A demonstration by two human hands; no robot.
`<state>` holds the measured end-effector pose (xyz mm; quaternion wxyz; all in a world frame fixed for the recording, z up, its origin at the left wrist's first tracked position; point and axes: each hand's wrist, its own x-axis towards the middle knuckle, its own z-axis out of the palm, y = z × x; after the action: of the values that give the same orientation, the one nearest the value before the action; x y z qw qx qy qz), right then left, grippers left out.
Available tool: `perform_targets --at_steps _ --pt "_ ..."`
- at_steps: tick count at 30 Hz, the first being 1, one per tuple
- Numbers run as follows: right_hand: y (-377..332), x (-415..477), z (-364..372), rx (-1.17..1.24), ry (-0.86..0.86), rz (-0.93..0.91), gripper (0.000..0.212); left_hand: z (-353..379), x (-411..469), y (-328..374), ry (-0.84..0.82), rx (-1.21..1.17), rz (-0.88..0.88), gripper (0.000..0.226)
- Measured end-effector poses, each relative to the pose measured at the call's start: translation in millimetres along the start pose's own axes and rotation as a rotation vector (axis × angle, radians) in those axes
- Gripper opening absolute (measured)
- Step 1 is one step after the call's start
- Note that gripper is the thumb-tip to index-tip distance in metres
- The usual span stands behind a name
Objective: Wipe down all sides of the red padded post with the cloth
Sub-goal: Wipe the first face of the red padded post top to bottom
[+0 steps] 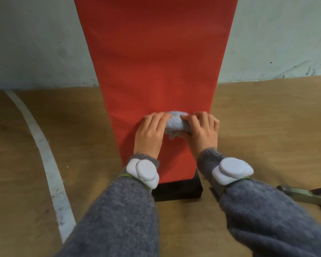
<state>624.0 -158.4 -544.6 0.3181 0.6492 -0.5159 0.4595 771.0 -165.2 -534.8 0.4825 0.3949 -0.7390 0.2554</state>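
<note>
Fuzzy terry cloth [176, 123], matt post [156, 62]

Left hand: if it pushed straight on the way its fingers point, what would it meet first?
Probably more red padded post: the left hand lies on its front face, fingers pointing up it beside the cloth.

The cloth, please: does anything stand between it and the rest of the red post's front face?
Nothing visible does. The left hand and right hand hold the cloth against the red post, whose face is bare above and below it, down to the black base. Other sides are out of view.
</note>
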Motion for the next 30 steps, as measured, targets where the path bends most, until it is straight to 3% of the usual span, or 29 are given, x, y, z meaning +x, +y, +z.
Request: perform_targets --at_steps 3,6,14,20,28,30 --pt "1 -28 6 -0.107 -0.178 -0.069 0.039 4 -33 1 -0.149 0.061 0.002 0.031" --pt "-2 -25 4 -0.123 -0.209 -0.086 0.044 1 -32 0 -0.221 0.059 -0.016 0.031" --pt "-25 42 -6 -0.053 0.118 -0.035 0.043 -26 36 -10 0.012 -0.007 -0.039 0.035" --pt "-37 51 0 0.039 0.137 0.036 0.036 -27 43 -13 0.061 -0.058 -0.083 0.034" --pt "-21 -18 14 0.010 -0.221 -0.121 0.047 -12 -23 -20 -0.161 -0.007 0.049 0.028" --pt "-21 -14 12 -0.013 -0.239 -0.158 0.049 -14 -24 -20 -0.196 0.018 0.055 0.029"
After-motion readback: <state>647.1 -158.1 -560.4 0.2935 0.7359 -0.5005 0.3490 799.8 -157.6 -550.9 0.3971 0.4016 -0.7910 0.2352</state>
